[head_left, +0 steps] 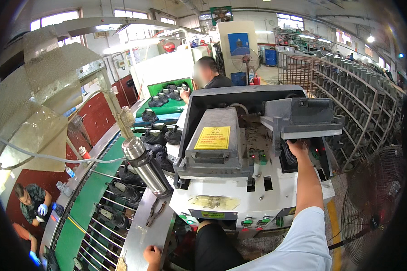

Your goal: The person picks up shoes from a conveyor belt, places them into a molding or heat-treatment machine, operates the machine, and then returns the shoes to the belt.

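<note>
Reaching forward, my right hand [297, 147] is under the raised right-hand lid [305, 115] of a grey and white press machine [212, 185]. Its fingers are closed on what looks like a black shoe [286, 159] in that chamber; the lid and my hand hide part of it. My left hand [152, 254] is low at the edge of the metal side table [142, 226], its fingers curled with nothing seen in them. The machine's left-hand lid [215, 140], with a yellow warning label, is down.
A steel thermos [147, 167] and pliers-like tool [156, 212] occupy the side table. Black shoes [122, 189] rest on the conveyor rack to the left. Co-workers [34, 203] are beyond it; another person [212, 74] handles shoes behind the machine. A large fan [374, 207] stands at right.
</note>
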Tool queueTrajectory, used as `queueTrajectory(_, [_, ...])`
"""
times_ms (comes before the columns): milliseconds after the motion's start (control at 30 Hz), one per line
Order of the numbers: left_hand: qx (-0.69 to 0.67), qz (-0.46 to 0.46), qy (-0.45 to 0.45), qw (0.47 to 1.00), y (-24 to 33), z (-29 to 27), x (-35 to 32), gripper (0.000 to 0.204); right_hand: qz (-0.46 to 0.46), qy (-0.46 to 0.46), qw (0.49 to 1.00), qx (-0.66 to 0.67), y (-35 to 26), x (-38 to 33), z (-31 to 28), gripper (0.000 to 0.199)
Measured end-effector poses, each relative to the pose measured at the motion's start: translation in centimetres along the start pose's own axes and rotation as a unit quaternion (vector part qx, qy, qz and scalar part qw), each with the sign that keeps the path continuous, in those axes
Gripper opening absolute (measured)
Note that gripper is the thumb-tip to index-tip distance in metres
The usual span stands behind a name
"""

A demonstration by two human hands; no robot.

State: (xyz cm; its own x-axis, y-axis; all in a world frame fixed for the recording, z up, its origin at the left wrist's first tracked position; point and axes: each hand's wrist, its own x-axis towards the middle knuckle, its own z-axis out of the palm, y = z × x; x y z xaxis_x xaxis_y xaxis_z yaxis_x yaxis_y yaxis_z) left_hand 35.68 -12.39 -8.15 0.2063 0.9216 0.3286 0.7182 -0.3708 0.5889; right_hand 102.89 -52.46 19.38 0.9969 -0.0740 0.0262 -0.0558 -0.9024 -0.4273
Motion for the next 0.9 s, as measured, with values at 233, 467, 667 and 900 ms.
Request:
queueTrajectory(233, [0.008,-0.005,-0.014,1.000,0.7,-0.6,0.2,0.017,0.040,0.089,0.995,0.007,-1.8,-5.7,-1.8,0.092])
queueTrajectory(467, [-0.015,0.015,-0.023,1.000,1.3,-1.6,0.4,0.017,-0.070,0.360,0.916,0.164,3.8,-9.5,3.0,0.086])
queueTrajectory(667, [-0.044,-0.021,-0.056,0.997,2.2,-1.0,0.7,0.018,-0.114,0.396,0.852,0.323,11.7,-11.6,8.9,0.090])
queueTrajectory(900, [-0.369,-0.167,-0.299,0.864,7.5,-3.9,0.0,0.019,-0.099,0.100,0.793,0.593,13.0,-21.2,9.4,0.035])
